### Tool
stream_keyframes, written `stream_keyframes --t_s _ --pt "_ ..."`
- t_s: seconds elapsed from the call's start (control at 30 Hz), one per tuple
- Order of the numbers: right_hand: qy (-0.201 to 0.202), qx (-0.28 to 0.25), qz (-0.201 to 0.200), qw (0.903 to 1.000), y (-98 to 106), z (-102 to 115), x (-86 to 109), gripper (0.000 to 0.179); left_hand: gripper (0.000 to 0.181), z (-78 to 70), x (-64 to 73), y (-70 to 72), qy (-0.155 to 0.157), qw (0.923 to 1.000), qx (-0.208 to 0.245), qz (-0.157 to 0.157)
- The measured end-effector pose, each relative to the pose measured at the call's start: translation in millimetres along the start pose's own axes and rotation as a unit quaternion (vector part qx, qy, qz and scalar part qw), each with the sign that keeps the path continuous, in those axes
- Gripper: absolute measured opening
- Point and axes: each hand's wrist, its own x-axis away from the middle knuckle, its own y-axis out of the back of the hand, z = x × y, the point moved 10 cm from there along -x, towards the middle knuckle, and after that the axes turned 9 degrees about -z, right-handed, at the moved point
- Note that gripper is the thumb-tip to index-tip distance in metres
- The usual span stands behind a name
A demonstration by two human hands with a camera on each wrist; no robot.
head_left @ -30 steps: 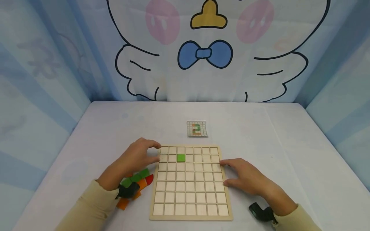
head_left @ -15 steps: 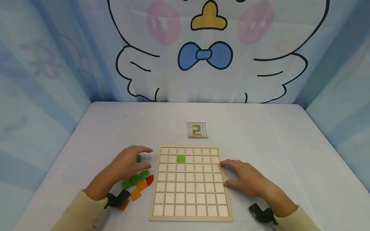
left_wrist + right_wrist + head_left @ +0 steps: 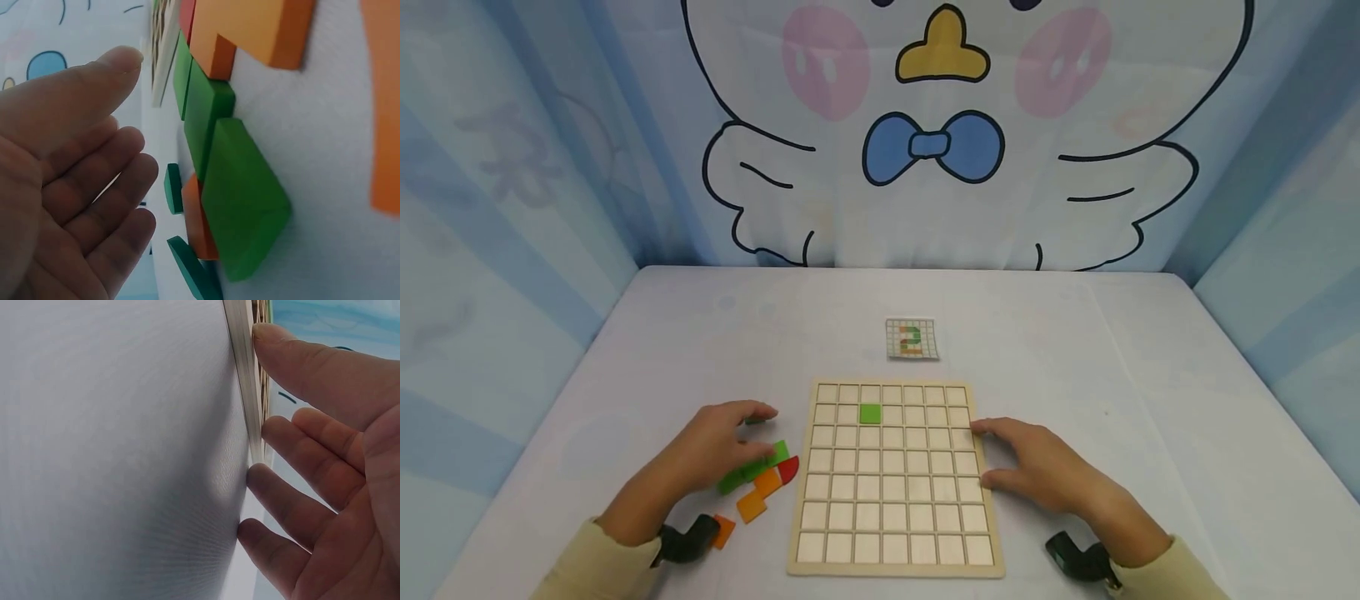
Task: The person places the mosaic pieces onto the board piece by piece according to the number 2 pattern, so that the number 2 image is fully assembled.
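Note:
My left hand hovers above a loose group of coloured wooden pieces left of the board, fingers spread apart from the thumb and nothing between them. Below it lie green blocks, an orange square and a red rounded piece. Darker green pieces show past the fingers in the left wrist view. A single green square sits in the second row of the wooden grid board. At the board's right edge, my right hand touches the frame with thumb and fingertips.
A small card with a coloured figure 2 on a grid lies beyond the board. Another orange piece lies near the left wrist camera. A patterned curtain stands behind the white table.
My left hand has drawn back from the board's upper left corner, moving left and nearer, to over the loose pieces. The right hand stays at the board's edge.

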Motion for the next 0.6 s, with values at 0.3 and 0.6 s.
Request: stream_keyframes --t_s 0.3,0.6 --pt "0.011 0.007 -0.004 0.9999 0.6 1.3 0.6 0.059 0.038 -0.6 0.0 -6.6 -0.024 0.9996 -0.014 0.009" --pt "0.009 0.008 0.000 0.9999 -0.9 -0.2 1.5 0.059 0.032 -4.9 0.4 -10.8 -0.029 0.9988 -0.035 0.018"
